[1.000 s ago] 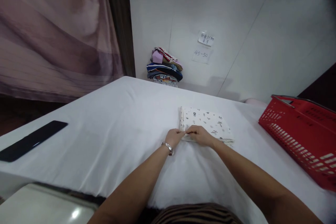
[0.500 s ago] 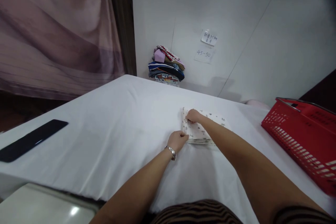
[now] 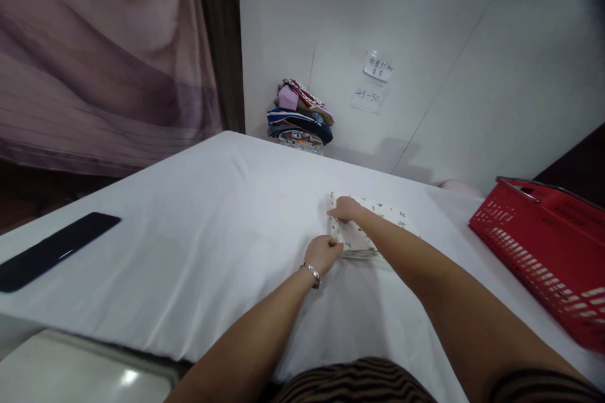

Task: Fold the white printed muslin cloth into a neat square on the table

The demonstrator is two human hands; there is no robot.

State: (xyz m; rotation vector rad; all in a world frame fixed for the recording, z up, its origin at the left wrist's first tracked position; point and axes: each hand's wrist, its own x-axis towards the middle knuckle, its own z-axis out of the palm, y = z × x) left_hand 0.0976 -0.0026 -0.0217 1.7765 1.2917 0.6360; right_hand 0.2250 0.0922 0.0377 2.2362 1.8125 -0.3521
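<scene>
A folded white cloth with small dark prints [image 3: 355,237] lies on the white-covered table [image 3: 198,227]. My left hand [image 3: 324,253], with a bracelet on its wrist, pinches the cloth's near left corner. My right hand [image 3: 346,208] reaches across the cloth and presses on its far left corner, and my forearm hides much of the fabric.
A red plastic basket [image 3: 543,245] stands at the right edge of the table. A long black flat object [image 3: 51,250] lies at the left edge. A pile of folded colourful clothes [image 3: 300,118] sits against the white wall, beneath two paper notes [image 3: 371,83]. A mauve curtain hangs at left.
My right hand left the near edge, where it met my left hand, and moved to the cloth's far left corner. The left hand stays at the near corner.
</scene>
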